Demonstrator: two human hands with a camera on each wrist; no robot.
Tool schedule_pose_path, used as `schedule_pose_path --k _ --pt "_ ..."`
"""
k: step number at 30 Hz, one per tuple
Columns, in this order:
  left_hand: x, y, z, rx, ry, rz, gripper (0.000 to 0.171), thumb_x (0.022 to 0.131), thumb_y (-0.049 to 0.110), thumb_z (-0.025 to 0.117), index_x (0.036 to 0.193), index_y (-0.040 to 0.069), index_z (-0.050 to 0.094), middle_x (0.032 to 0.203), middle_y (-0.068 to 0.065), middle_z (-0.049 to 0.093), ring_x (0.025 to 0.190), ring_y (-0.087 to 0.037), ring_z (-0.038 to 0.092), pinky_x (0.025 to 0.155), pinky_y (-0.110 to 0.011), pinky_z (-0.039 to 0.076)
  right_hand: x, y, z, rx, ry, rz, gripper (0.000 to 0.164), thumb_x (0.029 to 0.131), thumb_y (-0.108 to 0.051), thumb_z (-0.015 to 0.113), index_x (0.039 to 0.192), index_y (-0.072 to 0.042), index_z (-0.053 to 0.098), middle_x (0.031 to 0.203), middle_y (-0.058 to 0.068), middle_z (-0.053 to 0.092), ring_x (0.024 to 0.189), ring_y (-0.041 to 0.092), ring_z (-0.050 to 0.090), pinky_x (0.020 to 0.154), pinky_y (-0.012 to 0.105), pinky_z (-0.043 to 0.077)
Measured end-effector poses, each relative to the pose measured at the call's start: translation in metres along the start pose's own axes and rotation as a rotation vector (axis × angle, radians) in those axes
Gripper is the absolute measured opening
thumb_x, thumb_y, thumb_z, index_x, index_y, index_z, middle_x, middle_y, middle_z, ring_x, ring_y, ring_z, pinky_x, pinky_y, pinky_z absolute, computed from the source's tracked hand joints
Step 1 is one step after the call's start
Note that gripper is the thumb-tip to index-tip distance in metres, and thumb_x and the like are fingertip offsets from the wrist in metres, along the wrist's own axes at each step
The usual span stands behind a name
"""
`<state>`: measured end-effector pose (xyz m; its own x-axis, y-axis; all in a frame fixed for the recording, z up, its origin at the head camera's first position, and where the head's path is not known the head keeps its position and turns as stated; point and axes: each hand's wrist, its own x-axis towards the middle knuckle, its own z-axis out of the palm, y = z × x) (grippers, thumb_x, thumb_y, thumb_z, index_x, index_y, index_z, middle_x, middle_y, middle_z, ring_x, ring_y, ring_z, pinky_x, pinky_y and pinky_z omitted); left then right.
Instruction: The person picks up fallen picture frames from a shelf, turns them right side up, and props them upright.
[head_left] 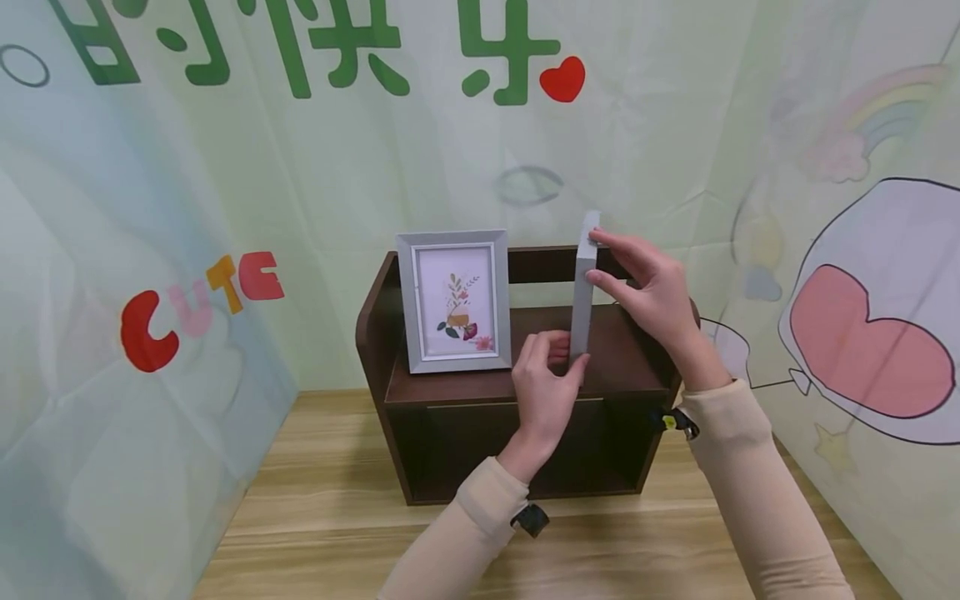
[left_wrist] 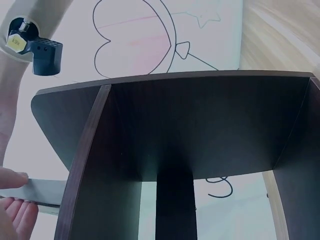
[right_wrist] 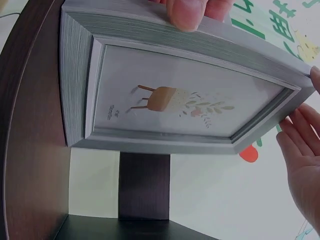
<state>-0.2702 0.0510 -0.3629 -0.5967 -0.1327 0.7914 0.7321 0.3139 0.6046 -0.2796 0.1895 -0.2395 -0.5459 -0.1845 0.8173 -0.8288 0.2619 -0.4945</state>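
Observation:
A grey picture frame (head_left: 581, 308) is held upright, edge-on in the head view, above the right part of a dark brown shelf board (head_left: 626, 354). My left hand (head_left: 542, 383) pinches its lower front edge between thumb and fingers. Up at the top right, my right hand (head_left: 651, 287) holds it with thumb and fingertips. In the right wrist view the picture frame (right_wrist: 190, 100) shows a chair with plants, and its lower end meets or nearly meets the board. To the left, another grey-white picture frame (head_left: 457, 304) with a flower print stands on the board.
The brown shelf unit (head_left: 375, 333) has raised sides, a back rail (head_left: 551, 265) and a lower compartment (head_left: 480, 454). It stands on a wood-grain surface (head_left: 307, 500). Printed fabric walls (head_left: 337, 167) surround it closely at the back and sides.

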Motion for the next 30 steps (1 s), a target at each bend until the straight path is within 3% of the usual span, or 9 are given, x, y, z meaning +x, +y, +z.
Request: schedule_pose_path --k 9,22,30 --pt "-0.002 -0.001 0.003 -0.038 -0.032 0.016 0.028 0.075 0.004 0.078 0.099 0.004 0.065 0.092 -0.008 0.061 0.083 -0.016 0.064 0.076 -0.02 0.055 0.002 0.006 -0.005 0.063 -0.051 0.003 0.041 0.08 0.012 0.066 0.12 0.011 0.058 0.124 0.028 0.058 0.122 0.019 0.056 0.105 0.027 0.041" --pt "-0.005 0.0 0.004 -0.052 -0.118 0.035 0.031 0.078 0.007 0.076 0.107 0.004 0.065 0.097 -0.009 0.061 0.088 -0.017 0.064 0.082 -0.019 0.054 0.006 0.041 -0.015 0.287 -0.111 0.004 0.045 0.079 0.015 0.064 0.123 0.011 0.056 0.13 0.018 0.058 0.126 0.023 0.052 0.105 0.028 0.041" --pt "-0.006 0.002 0.005 -0.051 -0.149 0.04 0.035 0.079 0.007 0.076 0.111 0.002 0.065 0.099 -0.01 0.062 0.089 -0.019 0.065 0.082 -0.023 0.055 0.007 0.045 -0.018 0.331 -0.133 0.012 0.044 0.082 0.014 0.062 0.125 0.011 0.055 0.132 0.017 0.057 0.127 0.024 0.051 0.104 0.027 0.042"
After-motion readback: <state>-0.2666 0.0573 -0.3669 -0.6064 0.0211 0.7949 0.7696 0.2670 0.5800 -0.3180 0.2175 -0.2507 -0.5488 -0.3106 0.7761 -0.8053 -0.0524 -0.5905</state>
